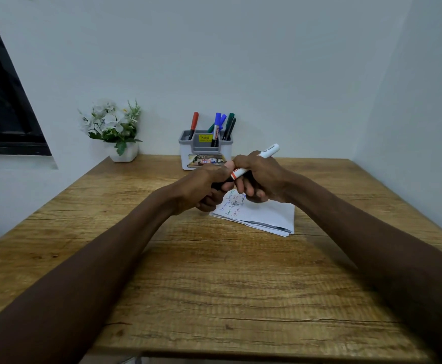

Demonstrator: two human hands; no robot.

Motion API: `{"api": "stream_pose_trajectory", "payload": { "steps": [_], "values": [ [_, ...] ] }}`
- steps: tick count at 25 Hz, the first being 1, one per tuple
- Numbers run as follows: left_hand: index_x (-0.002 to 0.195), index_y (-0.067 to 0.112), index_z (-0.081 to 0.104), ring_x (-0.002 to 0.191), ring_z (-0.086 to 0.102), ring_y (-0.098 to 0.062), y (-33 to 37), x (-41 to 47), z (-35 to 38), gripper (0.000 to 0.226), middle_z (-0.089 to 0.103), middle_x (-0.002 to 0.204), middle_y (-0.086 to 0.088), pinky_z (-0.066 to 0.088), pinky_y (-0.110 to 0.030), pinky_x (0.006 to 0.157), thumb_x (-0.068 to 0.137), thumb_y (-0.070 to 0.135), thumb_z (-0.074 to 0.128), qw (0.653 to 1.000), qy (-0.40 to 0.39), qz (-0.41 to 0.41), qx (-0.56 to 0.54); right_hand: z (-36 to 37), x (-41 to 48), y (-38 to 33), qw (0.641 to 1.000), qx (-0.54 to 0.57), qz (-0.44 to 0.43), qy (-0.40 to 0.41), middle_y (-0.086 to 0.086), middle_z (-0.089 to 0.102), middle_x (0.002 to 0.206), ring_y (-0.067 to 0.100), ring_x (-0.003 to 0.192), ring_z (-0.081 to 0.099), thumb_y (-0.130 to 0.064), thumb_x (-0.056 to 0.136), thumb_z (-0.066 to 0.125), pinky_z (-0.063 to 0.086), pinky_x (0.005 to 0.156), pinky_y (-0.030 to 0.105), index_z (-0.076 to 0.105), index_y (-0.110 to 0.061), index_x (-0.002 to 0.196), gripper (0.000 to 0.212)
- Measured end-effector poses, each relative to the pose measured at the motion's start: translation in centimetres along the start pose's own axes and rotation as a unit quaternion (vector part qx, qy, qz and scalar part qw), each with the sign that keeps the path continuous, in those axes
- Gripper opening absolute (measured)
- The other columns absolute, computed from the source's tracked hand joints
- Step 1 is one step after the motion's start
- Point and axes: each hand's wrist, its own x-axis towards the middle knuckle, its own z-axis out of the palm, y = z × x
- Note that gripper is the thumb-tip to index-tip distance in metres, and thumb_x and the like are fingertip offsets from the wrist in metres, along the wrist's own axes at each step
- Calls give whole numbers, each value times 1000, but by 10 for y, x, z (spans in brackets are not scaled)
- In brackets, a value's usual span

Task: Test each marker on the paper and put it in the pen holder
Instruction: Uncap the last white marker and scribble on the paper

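A dark window [4,88] fills the upper left of the frame. Right of it, a white pot of flowers [114,127] stands at the far edge of the table [214,285]. At upper centre sits the grey pen holder [205,151] (1 red marker [194,124] at its left, blue and green markers [221,126] further right). Just below, the left hand [201,190] curls around the dark end of a white marker [240,173]. The right hand [264,177] grips its barrel, tilted above the scribbled paper [267,214].
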Motion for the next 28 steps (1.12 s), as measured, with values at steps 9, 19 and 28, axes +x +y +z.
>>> {"api": "stream_pose_trajectory", "payload": {
  "steps": [9,19,28],
  "values": [
    [67,18,41,47,7,-10,6,-5,1,53,13,60,2,9,-23,41,105,53,32,988,-82,-18,-131,-12,-1,1,997,51,-40,-47,11,51,41,14,25,35,-16,105,48,35,35,19,59,4,56,54],
    [77,13,50,43,31,-15,-10,7,5,50,33,57,2,30,-29,43,108,49,34,993,58,60,81,-10,5,21,998,24,-51,6,34,61,72,14,32,39,-20,103,53,36,37,20,69,2,68,45],
    [99,9,67,64,59,-16,-17,24,3,30,66,74,1,45,-30,62,105,24,41,806,276,314,419,0,3,3,999,21,-2,45,7,50,46,13,33,32,-56,104,49,25,43,19,58,-6,59,68]
  ]
}}
